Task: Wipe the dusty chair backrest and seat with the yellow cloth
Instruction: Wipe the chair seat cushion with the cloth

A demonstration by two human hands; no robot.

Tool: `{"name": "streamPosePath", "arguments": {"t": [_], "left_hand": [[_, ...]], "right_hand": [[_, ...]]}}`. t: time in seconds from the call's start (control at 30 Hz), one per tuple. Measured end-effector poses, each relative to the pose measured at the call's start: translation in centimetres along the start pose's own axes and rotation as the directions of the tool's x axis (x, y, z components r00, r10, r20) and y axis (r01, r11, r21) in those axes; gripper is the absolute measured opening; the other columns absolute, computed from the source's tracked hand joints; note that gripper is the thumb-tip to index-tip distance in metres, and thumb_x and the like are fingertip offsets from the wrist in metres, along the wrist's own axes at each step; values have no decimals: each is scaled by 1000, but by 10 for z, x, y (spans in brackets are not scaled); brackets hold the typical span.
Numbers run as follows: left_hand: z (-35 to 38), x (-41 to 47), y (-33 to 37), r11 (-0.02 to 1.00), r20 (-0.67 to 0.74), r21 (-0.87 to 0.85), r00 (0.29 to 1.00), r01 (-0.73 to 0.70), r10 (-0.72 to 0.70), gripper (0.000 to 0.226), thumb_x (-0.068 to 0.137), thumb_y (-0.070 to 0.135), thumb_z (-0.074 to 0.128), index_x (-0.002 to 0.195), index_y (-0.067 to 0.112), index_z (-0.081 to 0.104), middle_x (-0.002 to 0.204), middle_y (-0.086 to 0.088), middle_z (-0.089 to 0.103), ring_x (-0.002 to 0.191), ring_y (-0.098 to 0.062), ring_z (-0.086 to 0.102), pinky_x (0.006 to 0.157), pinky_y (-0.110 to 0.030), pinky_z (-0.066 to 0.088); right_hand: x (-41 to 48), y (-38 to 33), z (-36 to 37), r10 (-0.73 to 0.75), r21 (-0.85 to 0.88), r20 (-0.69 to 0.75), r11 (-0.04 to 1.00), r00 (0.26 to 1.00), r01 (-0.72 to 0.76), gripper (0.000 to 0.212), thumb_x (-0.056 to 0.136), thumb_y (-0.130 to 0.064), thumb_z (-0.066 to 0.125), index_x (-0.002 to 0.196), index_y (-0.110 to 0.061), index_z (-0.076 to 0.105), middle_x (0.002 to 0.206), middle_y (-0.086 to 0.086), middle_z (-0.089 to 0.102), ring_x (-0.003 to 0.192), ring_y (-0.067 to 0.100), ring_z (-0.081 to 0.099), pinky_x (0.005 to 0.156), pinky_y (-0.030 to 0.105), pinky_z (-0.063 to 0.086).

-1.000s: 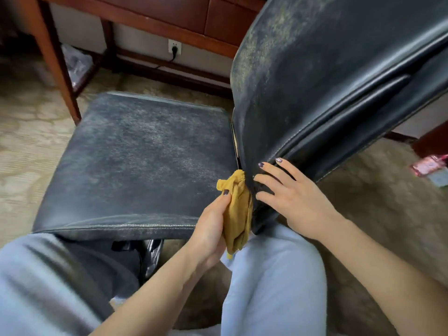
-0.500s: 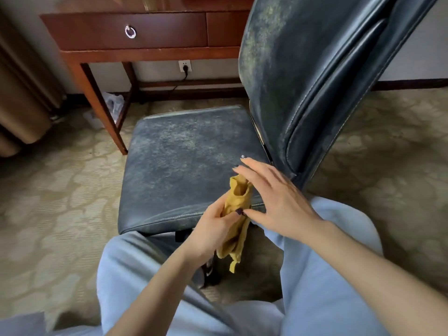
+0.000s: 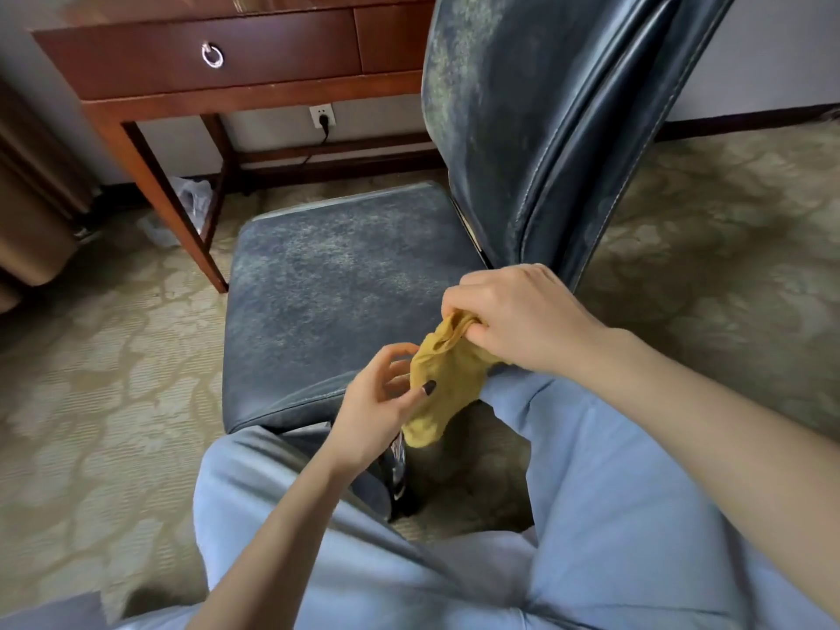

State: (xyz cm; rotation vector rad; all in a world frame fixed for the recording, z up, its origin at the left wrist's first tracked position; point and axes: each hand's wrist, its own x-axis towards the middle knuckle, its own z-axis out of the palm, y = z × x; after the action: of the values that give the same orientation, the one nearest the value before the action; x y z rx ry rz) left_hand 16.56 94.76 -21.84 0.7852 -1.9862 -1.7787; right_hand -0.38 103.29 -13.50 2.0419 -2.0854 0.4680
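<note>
So the patterned beige carpet (image 3: 91, 402) is taking up most of the floor. The dusty dark leather chair backrest (image 3: 522, 129) is standing tall at about 1 o'clock, and its flat dark leather seat (image 3: 327, 302) is sitting dead centre, both looking speckled grey-green with dust. A reddish-brown wooden desk (image 3: 182, 61) is filling the 11 o'clock corner. Legs in light blue trousers (image 3: 613, 493) are spreading across 5 to 7 o'clock, right up against the seat's near edge.

The right hand (image 3: 522, 316) is hanging just in front of the backrest's lower end, its grip clamped on the top of the crumpled yellow cloth (image 3: 445, 379), fingers curled and bunching the fabric. The left hand (image 3: 372, 411) is at 7 o'clock from that, its grip pinching the cloth's side, dark-nailed thumb lying on the front. The cloth is dangling between both hands over the seat's near right corner, not touching backrest or seat as far as I can tell.

A white wall socket (image 3: 322, 115) with a black plug is showing under the desk at 12 o'clock.
</note>
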Motion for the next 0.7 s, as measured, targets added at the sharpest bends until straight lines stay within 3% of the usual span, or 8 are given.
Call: {"name": "streamPosePath", "arguments": {"t": [0.1,0.23,0.3,0.4,0.6,0.7], "left_hand": [[7,6,-7,998,-40,57,999,34,-31,26,86,14,68,111,17,61,109,4,69,102,-10,65,82,-17,51],[17,15,-10,991,-127,132,992,23,-6,17,89,20,64,106,18,62,106,7,68,104,-9,62,89,-27,48],[19,17,-10,985,-181,164,983,49,-19,3,91,14,59,94,15,59,93,4,67,90,-10,63,81,-27,49],[14,16,-11,987,-281,144,959,73,-30,10,93,12,54,84,15,52,75,3,59,68,-12,52,66,-28,42],[-2,14,-7,959,-286,256,957,118,-41,4,95,18,54,92,16,52,89,-5,65,75,-18,57,60,-35,50],[-10,15,0,959,-287,220,951,181,-114,3,95,18,52,94,15,52,98,-10,64,77,-21,59,54,-38,56]], "right_hand": [[8,-6,-9,-77,-57,-68,996,995,73,18,64,-3,61,74,-18,66,62,-2,56,49,26,47,55,25,27],[11,-6,-16,-182,-92,-107,981,977,173,18,64,2,63,72,-15,64,60,-1,53,50,24,48,58,24,29],[8,-1,-17,-203,-96,-92,976,975,194,20,63,4,66,71,-14,63,60,0,52,52,24,50,57,24,33],[-2,9,-15,-199,-91,-46,977,979,194,16,67,0,61,73,-15,63,62,-1,54,55,23,53,56,28,41],[-23,15,3,-125,-28,22,992,992,125,20,62,0,57,74,-16,62,63,-2,54,54,24,52,56,31,47],[-30,10,13,-118,14,64,993,991,117,25,60,4,64,75,-16,60,64,-2,52,53,23,49,57,29,44]]}}
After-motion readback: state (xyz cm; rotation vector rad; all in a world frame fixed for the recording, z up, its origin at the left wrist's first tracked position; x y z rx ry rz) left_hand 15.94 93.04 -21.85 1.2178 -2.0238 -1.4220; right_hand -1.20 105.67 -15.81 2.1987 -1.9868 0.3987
